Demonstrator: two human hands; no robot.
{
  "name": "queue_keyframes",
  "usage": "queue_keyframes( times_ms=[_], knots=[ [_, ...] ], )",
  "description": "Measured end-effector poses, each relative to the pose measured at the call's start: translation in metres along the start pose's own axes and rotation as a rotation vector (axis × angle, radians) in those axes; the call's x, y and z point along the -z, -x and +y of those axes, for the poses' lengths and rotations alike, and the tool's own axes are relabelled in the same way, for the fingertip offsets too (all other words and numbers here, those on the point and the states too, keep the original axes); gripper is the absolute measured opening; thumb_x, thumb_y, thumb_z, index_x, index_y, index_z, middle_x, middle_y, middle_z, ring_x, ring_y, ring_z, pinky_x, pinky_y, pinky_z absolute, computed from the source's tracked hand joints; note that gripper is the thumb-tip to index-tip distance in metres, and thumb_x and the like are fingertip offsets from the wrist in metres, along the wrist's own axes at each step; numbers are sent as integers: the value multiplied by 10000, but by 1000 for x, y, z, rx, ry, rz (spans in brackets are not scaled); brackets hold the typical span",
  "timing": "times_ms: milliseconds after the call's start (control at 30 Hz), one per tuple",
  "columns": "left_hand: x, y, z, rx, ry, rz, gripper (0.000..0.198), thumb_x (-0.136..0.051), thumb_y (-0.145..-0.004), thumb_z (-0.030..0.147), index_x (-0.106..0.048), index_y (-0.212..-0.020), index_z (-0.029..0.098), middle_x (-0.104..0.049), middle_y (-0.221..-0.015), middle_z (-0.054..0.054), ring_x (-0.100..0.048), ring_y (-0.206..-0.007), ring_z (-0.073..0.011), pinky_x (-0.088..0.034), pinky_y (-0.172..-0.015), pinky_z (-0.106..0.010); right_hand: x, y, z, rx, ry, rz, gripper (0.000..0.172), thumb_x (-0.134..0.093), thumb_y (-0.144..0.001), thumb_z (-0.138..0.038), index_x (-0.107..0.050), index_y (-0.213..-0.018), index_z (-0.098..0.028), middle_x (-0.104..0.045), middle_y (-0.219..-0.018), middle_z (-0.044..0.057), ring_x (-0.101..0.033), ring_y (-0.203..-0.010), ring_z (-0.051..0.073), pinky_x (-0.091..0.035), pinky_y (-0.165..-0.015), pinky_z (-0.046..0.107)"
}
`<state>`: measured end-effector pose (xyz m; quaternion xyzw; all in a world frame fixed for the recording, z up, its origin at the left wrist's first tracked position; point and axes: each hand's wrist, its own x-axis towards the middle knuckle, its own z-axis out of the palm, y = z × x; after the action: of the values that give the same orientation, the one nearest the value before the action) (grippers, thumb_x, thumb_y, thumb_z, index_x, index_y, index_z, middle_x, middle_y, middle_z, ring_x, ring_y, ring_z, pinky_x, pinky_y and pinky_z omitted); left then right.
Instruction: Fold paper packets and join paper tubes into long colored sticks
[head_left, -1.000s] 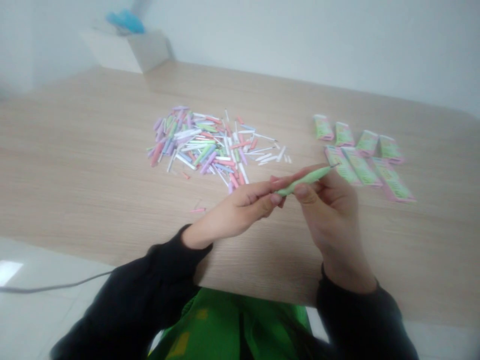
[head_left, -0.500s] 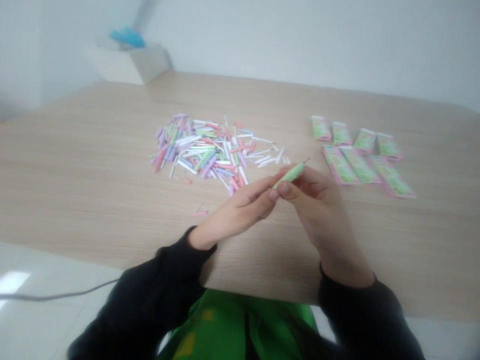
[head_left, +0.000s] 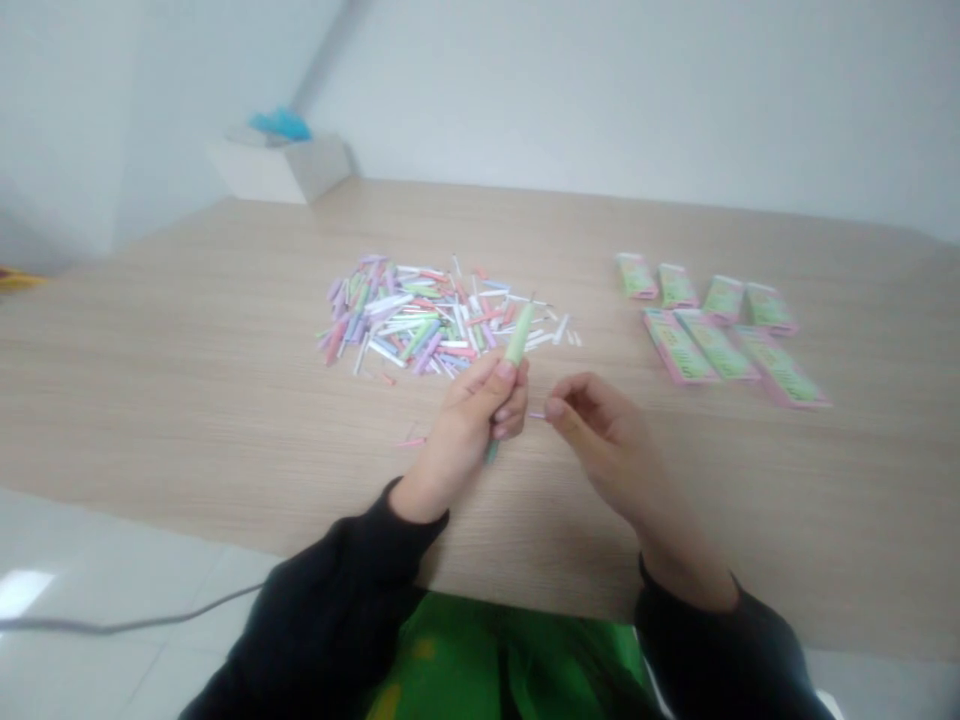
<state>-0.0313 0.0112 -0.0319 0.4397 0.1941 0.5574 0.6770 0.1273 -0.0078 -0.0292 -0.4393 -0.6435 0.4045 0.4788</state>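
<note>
My left hand point(head_left: 480, 405) is closed around a light green pen point(head_left: 519, 335), whose thin tip points up and away from me. Its lower end shows beneath the fingers. To the right and apart from it, my right hand point(head_left: 596, 425) pinches a thin, pale purple stick point(head_left: 537, 415) between thumb and fingertips; blur hides its exact kind. Just beyond my left hand lies a loose pile of pen parts point(head_left: 420, 320), slim tubes and sticks in white, purple, green, blue and pink.
Several pink and green packets point(head_left: 679, 345) lie in two rows at the right. A white box point(head_left: 262, 172) with something blue in it stands at the back left. Small pink bits point(head_left: 411, 442) lie left of my left wrist on the wooden table point(head_left: 187, 400).
My hands have come apart. The left now holds the green pen more upright, and the right has moved away from it with the thin stick in its fingers. The view has shifted slightly.
</note>
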Motion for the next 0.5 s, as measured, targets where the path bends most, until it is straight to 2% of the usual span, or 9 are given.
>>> queue_keyframes(
  times_ms=[67, 133, 167, 267, 400, 500],
  knots=[
    [-3, 3, -2, -42, 29, 102, 328, -709, -918, 452, -561, -822, 176, -366, -560, 96, -290, -448, -41, -291, -465, -159, -8, 9, 2, -44, 115, -158, 200, -596, -987, -386, -609, -868, -226, -695, -847, 18, -662, -814, 174, -537, -762, 329],
    [-7, 6, -4, -82, 53, 190, 311, -715, -915, 435, -569, -822, 177, -376, -564, 91, -319, -469, -49, -321, -486, -160, -18, 15, 2, -39, 146, -213, 97, -582, -981, -320, -609, -959, -230, -729, -967, 46, -696, -930, 205, -553, -853, 376],
    [-9, 8, -5, -102, 62, 220, 307, -718, -913, 431, -572, -818, 179, -383, -565, 87, -335, -479, -55, -335, -492, -161, -24, 18, 2, -21, 137, -197, 78, -589, -966, -293, -594, -1016, -233, -729, -1021, 57, -704, -974, 216, -560, -884, 393],
    [-14, 10, -8, -150, 87, 294, 297, -727, -908, 422, -584, -799, 186, -418, -582, 72, -407, -521, -71, -389, -516, -164, -41, 24, 4, 23, 101, -128, 201, -568, -945, -244, -517, -1139, -230, -705, -1105, 99, -715, -1040, 247, -582, -913, 438],
    [-14, 9, -15, -158, 184, 391, 245, -778, -858, 367, -638, -795, 176, -544, -680, 37, -564, -647, -84, -492, -615, -166, -55, 29, 8, 63, 122, -13, 262, -464, -954, -189, -445, -1214, -215, -683, -1201, 159, -689, -1149, 284, -577, -943, 494],
    [-12, 10, -19, -116, 237, 386, 223, -796, -826, 369, -688, -806, 175, -647, -762, 3, -646, -712, -117, -544, -651, -209, -57, 29, 8, 82, 167, 39, 294, -425, -967, -165, -452, -1253, -222, -676, -1265, 151, -682, -1170, 274, -567, -957, 485]
  ],
)
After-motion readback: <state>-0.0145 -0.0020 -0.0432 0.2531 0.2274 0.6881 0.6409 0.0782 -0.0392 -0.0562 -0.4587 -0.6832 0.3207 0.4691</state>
